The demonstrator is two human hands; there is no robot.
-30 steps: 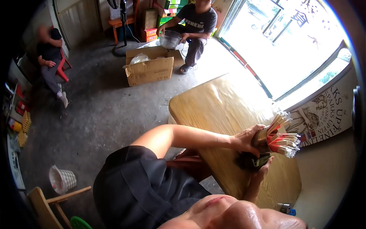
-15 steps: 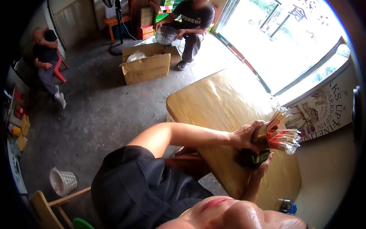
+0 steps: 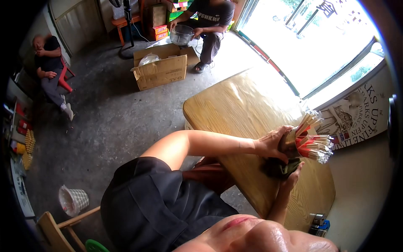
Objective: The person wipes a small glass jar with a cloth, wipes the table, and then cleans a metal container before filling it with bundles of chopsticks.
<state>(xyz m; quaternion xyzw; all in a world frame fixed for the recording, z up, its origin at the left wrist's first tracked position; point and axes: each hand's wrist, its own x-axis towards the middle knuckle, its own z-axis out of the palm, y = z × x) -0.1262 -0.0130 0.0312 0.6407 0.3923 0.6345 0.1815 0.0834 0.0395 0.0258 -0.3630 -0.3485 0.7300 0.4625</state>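
Note:
My left hand is closed around a brownish cup-like holder. The holder is tilted, its mouth facing the wall. Thin wooden sticks, apparently wrapped chopsticks, fan out of it with shiny crinkled ends and red printing. Below the holder, my right hand grips a dark olive cloth, bunched up close against the holder's underside. Part of my right fingers is covered by the cloth. Both hands are over the wooden table.
By the wall, a small metal and blue item sits at the table corner. Across the floor, a crouching person holds a clear basin beside a cardboard box. Another person sits at left. A checkered bin stands behind me.
The view has shifted slightly. Both hands keep their hold, and the holder stays tilted over the table. At left, the seated person's raised hand has moved a little.

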